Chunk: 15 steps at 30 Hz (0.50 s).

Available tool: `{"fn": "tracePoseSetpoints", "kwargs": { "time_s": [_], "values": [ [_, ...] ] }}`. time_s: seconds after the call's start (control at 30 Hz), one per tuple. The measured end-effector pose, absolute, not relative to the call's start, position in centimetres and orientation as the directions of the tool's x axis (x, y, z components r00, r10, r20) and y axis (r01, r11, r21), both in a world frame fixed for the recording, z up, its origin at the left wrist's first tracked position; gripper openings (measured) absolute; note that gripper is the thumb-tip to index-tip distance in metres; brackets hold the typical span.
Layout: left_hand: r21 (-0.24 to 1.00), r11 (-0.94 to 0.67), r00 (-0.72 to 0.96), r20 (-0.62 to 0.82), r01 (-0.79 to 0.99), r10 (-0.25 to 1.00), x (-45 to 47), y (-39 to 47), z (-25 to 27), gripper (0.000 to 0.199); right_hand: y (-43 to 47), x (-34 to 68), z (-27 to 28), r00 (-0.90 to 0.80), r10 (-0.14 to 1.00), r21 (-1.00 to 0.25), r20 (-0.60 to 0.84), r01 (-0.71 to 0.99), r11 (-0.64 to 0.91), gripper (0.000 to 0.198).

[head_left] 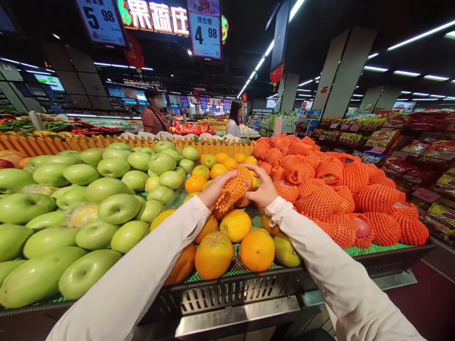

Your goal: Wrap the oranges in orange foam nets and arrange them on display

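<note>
In front of me, above the pile of oranges, both hands hold a fruit in an orange foam net [233, 187] with a small red round sticker on its right side. My left hand [215, 190] is closed around the net's left side, thumb along the top. My right hand [263, 188] curves round the right side, its thumb near the sticker and its fingers over the far edge. The fruit inside is mostly hidden by the net, whose frayed end hangs toward the lower left. Just below lie loose oranges [236, 226], some with greenish skin.
Green apples [119, 208] are heaped on the left. To the right is a pile of fruit in red-orange foam nets [325, 189]. The black tray edge [231, 296] runs along the front, and a yellow picket fence [81, 143] borders the back. Two people stand beyond it.
</note>
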State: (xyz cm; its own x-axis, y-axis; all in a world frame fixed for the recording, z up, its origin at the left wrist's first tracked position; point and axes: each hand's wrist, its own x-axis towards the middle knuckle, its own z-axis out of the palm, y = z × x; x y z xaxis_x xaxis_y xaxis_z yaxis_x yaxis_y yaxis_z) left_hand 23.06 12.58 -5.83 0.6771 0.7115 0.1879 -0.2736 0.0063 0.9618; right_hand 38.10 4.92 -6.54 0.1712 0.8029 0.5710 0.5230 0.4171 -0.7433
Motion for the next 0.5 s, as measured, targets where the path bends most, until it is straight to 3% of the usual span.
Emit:
{"fn": "tracePoseSetpoints", "kwargs": {
  "time_s": [0.03, 0.1, 0.27, 0.37, 0.5],
  "values": [
    [0.941, 0.124, 0.666, 0.126, -0.315, 0.735, 23.0, 12.4, -5.7, 0.031, 4.9, 38.1, -6.5, 0.215, 0.774, -0.738, 0.596, 0.527, 0.422, 0.086],
    [0.898, 0.184, 0.605, 0.108, -0.399, 0.789, 22.9, 12.3, -5.5, 0.037, 5.0, 38.0, -6.4, 0.269, 0.758, -0.767, 0.594, 0.474, 0.433, 0.081],
    [0.873, 0.115, 0.496, 0.157, -0.474, 0.854, 23.0, 12.4, -5.8, 0.055, 5.7, 37.3, -6.3, 0.137, 0.921, -0.920, 0.364, 0.204, 0.333, 0.096],
    [0.883, 0.093, 0.497, 0.170, -0.461, 0.851, 23.1, 12.5, -5.9, 0.061, 5.6, 37.1, -6.1, 0.148, 0.923, -0.935, 0.354, 0.040, 0.353, 0.087],
    [0.899, 0.066, 0.556, 0.209, -0.434, 0.805, 23.0, 12.7, -5.9, 0.051, 5.1, 37.1, -5.7, 0.174, 0.927, -0.905, 0.334, -0.215, 0.366, 0.077]
  ]
}}
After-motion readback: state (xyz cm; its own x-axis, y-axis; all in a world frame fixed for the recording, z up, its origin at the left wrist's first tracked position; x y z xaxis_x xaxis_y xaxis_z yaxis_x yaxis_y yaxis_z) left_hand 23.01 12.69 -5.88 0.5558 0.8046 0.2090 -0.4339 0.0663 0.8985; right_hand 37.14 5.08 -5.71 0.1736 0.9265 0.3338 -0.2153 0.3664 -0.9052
